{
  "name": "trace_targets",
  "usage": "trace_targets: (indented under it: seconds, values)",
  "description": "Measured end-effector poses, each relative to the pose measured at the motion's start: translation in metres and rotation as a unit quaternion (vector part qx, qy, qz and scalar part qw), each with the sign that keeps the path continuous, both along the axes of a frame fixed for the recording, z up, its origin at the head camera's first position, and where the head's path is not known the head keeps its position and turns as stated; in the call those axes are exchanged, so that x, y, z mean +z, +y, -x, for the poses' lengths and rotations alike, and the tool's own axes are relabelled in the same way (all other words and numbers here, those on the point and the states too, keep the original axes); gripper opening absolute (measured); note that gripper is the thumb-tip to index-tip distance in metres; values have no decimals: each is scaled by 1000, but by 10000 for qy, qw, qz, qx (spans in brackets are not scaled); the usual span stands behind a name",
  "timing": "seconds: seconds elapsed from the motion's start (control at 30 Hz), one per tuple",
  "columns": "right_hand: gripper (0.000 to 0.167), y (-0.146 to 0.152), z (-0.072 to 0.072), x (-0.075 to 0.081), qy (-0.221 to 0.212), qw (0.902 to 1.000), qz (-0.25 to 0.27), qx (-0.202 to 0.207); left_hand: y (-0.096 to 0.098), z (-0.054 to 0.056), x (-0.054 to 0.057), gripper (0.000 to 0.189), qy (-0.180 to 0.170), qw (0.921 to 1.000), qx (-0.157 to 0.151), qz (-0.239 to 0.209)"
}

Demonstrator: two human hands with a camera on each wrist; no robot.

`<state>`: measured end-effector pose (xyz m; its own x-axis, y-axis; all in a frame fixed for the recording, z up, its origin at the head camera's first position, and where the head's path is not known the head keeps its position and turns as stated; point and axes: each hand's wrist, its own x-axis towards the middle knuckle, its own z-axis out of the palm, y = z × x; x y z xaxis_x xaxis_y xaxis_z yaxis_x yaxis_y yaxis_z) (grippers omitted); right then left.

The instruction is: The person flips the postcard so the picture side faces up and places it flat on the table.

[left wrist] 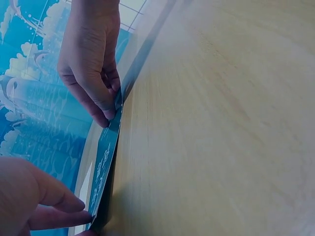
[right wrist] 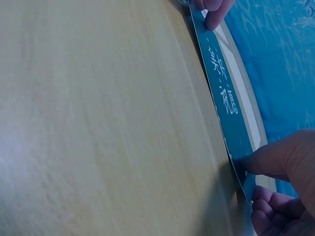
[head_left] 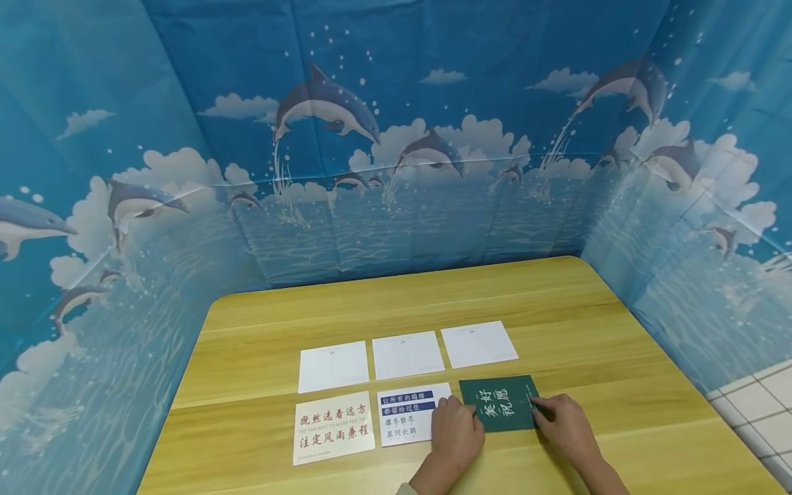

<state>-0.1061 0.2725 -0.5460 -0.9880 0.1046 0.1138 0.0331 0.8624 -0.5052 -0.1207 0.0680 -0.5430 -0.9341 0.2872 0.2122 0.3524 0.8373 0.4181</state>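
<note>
A dark green postcard (head_left: 498, 404) with white Chinese characters lies across the front right of the card layout. My right hand (head_left: 564, 427) pinches its right edge between thumb and fingers. At its left edge, the fingertips of my left hand (head_left: 456, 433) grip the lower corner. From the left wrist side, the postcard (left wrist: 106, 147) shows a dark gap and shadow under its near edge. The left hand partly covers a white postcard (head_left: 405, 432) with blue bands, just left of the green one. Farther left is a cream postcard (head_left: 334, 427) with red characters.
Behind the front row, three white card backs lie side by side: a left one (head_left: 334, 368), a middle one (head_left: 408, 356) and a right one (head_left: 479, 345). All are on a yellow wooden table (head_left: 247, 330). A blue dolphin-print curtain (head_left: 396, 227) surrounds its back and sides.
</note>
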Motion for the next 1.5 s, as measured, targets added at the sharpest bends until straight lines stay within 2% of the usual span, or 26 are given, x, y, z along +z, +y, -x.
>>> trace_targets:
  seconds: [0.2, 0.5, 0.77, 0.97, 1.13, 1.23, 1.3, 1.4, 1.5]
  values:
    - [24, -1, 1, -1, -53, 10000, 3, -1, 0, 1, 0, 18, -55, 10000, 2, 15]
    - [25, -2, 2, 0, -216, 9997, 59, -38, -1, -1, -2, 13, 110, 9999, 75, -65]
    - [25, -3, 2, -2, -164, 9998, 26, -90, -1, 0, -4, 14, 151, 9999, 29, 4]
    - [25, -2, 1, -4, -291, 9994, 42, -154, -1, 1, -5, 15, 110, 9999, 1, 57]
    - [25, -1, 1, 1, -416, 9990, 156, -74, -2, 1, -6, 15, 121, 9999, -85, 12]
    - [25, 1, 4, 7, -440, 9984, 364, -49, -6, 3, -8, 17, 168, 9989, -262, -364]
    - [26, 0, 8, 13, -463, 9970, 611, -118, -12, 4, -9, 18, 157, 9957, -376, -830]
    - [28, -8, 16, 20, -383, 9940, 991, -256, -25, 8, -8, 18, 149, 9853, -405, -1650]
    - [27, -25, 26, 23, -212, 9895, 1403, -264, -46, 14, -3, 19, 147, 9730, -246, -2291]
